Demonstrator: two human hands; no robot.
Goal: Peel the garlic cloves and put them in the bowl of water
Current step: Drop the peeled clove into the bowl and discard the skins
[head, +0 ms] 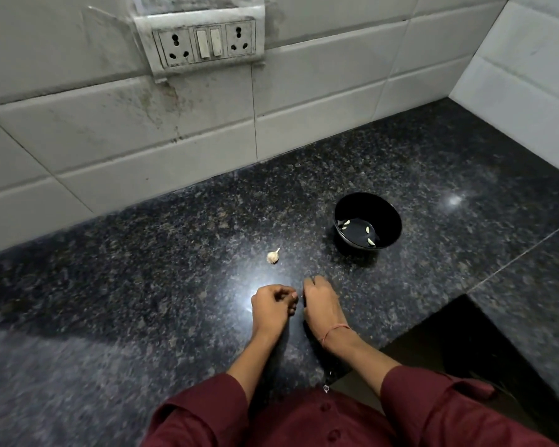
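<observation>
A black bowl [365, 203] is set on the dark bench [142, 285], to the far right of the two hands. A little water [357, 233] is seen in it, and a few peeled cloves [346, 224] are seen lying in the water. So part of the job is judged to be done.

A small piece of garlic [273, 255], with its dry skin on, is left on the bench, a little to the far left of the hands and well apart from the bowl. It is not touched by anything. It is judged that this piece has yet to be broken up, peeled and dropped in the water.

The left hand [271, 303] and the right hand [320, 301] are held close together, low over the near part of the bench. The fingers [287, 293] of the left hand are curled in toward the thumb. The fingers of the right hand are curled down and are seen from the back. A clove may be held there for peeling, but nothing can be seen, so it cannot be told what is held, if anything. A red thread [334, 332] is worn on the right wrist.
</observation>
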